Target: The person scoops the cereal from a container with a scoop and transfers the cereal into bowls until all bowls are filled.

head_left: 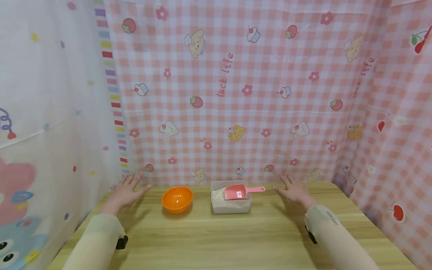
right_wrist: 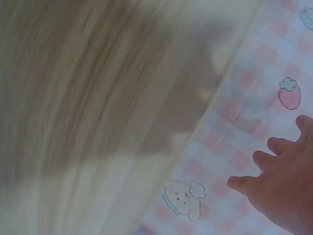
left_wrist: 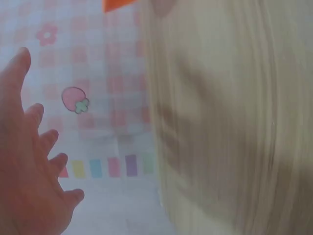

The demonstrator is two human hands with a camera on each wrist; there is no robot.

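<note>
left hand (head_left: 124, 192) and right hand (head_left: 295, 191), fingers spread apart, flank orange bowl (head_left: 177, 200) and pink scoop (head_left: 235, 192) in tub (head_left: 231, 207).

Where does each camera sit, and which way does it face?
Head: worn on the head, facing forward and down over the table, orange bowl, tub and pink scoop toward the checked curtain; left hand, right hand and sleeves show.
Left wrist: worn there, facing table and curtain; the left hand shows at left.
Right wrist: likewise, the right hand at lower right.
Head and left wrist share the left hand, table and curtain.
</note>
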